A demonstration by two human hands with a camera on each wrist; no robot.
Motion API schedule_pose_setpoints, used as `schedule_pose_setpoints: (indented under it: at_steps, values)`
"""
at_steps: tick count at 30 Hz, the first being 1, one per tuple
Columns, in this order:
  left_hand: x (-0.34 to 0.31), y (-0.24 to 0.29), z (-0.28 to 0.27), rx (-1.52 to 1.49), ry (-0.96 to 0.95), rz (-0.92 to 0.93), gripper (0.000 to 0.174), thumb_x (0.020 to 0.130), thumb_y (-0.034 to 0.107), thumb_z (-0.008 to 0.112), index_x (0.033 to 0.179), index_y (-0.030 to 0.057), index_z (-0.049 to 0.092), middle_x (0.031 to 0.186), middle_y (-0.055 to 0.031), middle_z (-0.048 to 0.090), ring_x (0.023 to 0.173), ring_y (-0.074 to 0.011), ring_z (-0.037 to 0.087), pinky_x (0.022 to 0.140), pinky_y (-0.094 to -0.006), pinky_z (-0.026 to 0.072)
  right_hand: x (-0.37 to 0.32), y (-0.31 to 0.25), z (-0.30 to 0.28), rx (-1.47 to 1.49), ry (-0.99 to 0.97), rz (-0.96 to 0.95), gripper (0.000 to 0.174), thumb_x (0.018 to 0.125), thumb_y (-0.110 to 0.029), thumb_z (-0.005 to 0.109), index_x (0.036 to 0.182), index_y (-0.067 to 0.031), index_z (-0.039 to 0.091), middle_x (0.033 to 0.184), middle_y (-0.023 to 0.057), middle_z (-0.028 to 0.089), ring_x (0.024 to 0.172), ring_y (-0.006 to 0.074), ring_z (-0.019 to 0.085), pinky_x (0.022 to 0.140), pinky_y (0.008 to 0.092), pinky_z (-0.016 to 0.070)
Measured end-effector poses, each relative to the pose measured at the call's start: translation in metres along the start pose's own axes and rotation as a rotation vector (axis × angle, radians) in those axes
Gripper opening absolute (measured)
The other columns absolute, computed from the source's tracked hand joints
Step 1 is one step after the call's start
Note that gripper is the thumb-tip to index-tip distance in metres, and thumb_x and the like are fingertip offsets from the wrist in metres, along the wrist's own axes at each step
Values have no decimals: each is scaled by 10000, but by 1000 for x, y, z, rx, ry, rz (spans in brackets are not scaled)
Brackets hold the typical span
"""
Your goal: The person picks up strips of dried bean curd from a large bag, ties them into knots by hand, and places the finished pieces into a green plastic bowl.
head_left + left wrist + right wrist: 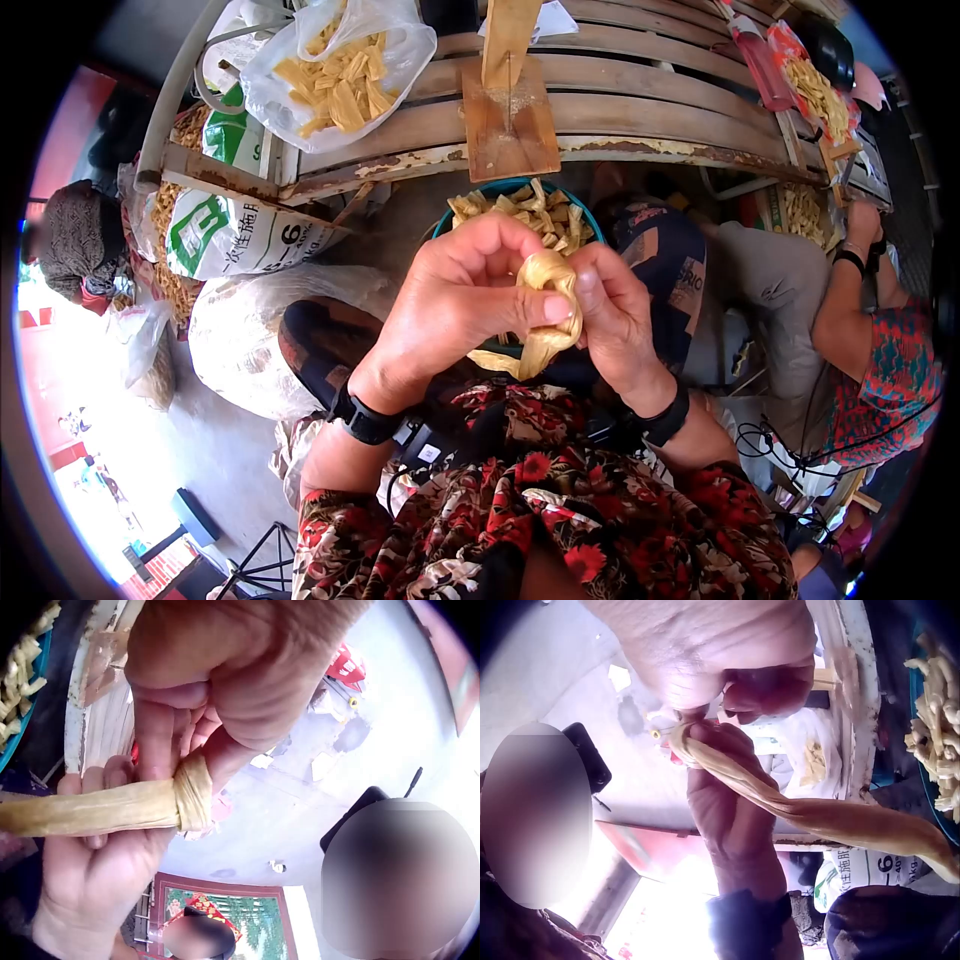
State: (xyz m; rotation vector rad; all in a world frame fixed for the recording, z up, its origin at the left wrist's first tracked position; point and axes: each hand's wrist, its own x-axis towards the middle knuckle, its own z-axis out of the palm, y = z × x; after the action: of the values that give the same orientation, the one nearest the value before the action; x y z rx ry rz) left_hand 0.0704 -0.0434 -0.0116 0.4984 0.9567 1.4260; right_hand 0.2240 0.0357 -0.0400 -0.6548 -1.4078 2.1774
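Note:
My left hand [450, 290] pinches a pale yellow, flat, pliable strip [548, 335], its thumb pressed on a loop of it. On the loop's other side, my right hand [617, 318] grips the same strip between thumb and curled fingers. Seen from the left wrist, the strip [105, 810] is folded over itself in a band near the left fingertips, and its tail runs out flat across the right hand. A long twisted tail of the strip [840, 821] hangs away in the right wrist view. Below both hands sits a teal basin [590, 215] of short knotted pieces [520, 208].
Ahead is a slatted bench [640, 125] with a wooden block [510, 120] at its edge. A plastic bag of yellow pieces [345, 85] lies on its left side. A printed white sack [250, 235] stands at left. Another person's arm [845, 310] is at right.

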Motion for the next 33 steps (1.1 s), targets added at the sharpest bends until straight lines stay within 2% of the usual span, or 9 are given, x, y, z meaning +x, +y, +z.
schedule_pose_setpoints:
  at_steps: [3,7,12,16,18,23,24,29,33]
  values:
    - [-3,0,1,228,140,11,197,784,24,699,932,-9,573,829,-52,641,762,-97,609,652,-220,493,-2,-6,9,-53,191,-170,117,925,-149,549,914,-46,494,778,-31,523,579,0,446,481,168,352]
    - [-1,-17,6,401,285,171,125,813,23,652,916,-28,605,815,-41,642,710,-66,573,630,-207,471,-8,0,5,-514,187,-293,298,846,-49,633,1108,-19,495,895,43,582,572,2,494,454,166,375]
    - [-2,-24,4,904,71,534,183,820,39,616,987,-33,606,812,-64,641,761,-104,592,654,-274,483,-8,7,-1,-440,259,-250,407,841,-5,603,1214,-12,439,931,88,611,636,40,560,527,169,437]
    - [2,-24,0,526,271,25,195,845,40,525,1011,-28,601,799,-44,622,718,-100,577,627,-258,472,-11,1,-10,56,113,-14,441,847,0,573,1253,-22,403,933,86,613,560,23,494,485,159,394]
    - [2,-26,-3,267,236,-87,230,836,59,537,1043,-28,585,814,-45,617,713,-101,574,621,-249,468,-9,-9,-8,306,44,156,520,831,-1,577,1302,-38,360,895,68,616,491,17,411,429,154,325]
    - [-4,-20,-14,-198,-63,-436,261,847,105,539,1077,-17,564,864,-51,614,673,-105,553,599,-233,439,-5,-18,-25,227,-200,190,604,814,-7,604,1352,-56,332,896,51,620,514,12,418,428,144,323]
    - [-5,-23,-17,-178,-158,-434,202,865,111,526,1026,0,579,837,-36,605,651,-95,531,575,-228,419,-4,-24,-24,162,-199,216,608,815,-10,607,1355,-59,330,897,50,620,516,11,419,428,141,321]
    - [-14,-21,9,449,117,-1,152,885,110,507,814,-8,571,681,-5,546,632,-70,482,545,-228,399,-8,-21,-24,204,-261,173,626,820,-30,620,1367,-62,318,912,56,622,527,7,427,426,134,312]
    - [-13,-16,9,138,158,-205,177,900,154,507,869,1,591,694,-48,593,587,-97,547,504,-211,408,-8,-16,-25,180,-263,115,589,854,-16,580,1374,-42,304,944,87,621,617,48,501,541,168,402]
